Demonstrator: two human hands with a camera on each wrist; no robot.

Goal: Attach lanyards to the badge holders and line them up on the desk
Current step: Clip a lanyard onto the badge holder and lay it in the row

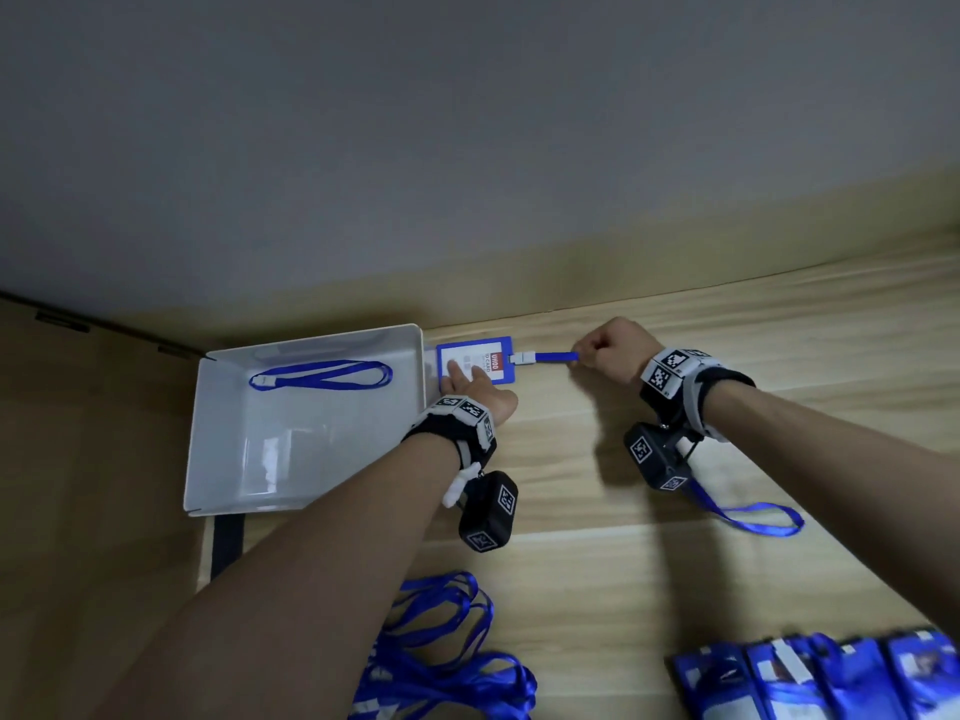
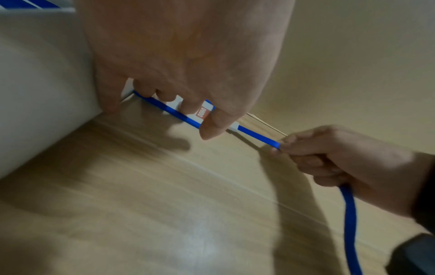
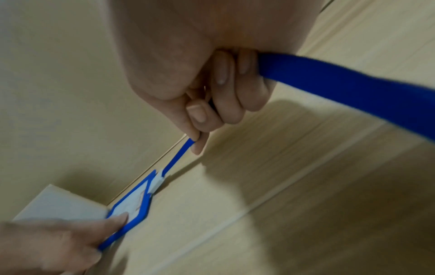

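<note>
You're pressing the badge holder point(image 1: 471, 362) flat on the surface point(image 1: 675, 511) beside the tray point(image 1: 311, 501) with spread left hand point(image 1: 475, 392) fingers while your right hand point(image 1: 608, 350) is pinching its lanyard point(image 1: 556, 357), pulling it straight for lining up.

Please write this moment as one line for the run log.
left hand: presses badge holder flat on desk | right hand: pinches attached lanyard

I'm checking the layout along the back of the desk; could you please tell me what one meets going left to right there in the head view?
White tray with a loose lanyard inside → badge holder under the left hand → white clip → blue strap → right hand pinching the strap.
</note>
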